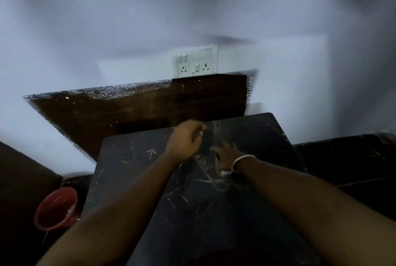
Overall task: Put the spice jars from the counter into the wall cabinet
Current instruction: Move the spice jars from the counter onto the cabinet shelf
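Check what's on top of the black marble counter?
Only both hands show over the black marble counter: left hand curled, right hand reaching forward. No jar is clearly visible; blur and the hands hide what's beneath them.

No readable text, labels or numbers anywhere, switch plate (pixel 196 60) unmarked, picture blurred

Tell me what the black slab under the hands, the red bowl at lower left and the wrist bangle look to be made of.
Black veined slab: likely polished marble or a stone-look laminate, going by the pale branching veins and faint sheen.
Red round bowl: probably plastic or glazed ceramic; smooth, uniform colour, too blurred to settle.
White bangle: pale, thin and glossy; material unclear.
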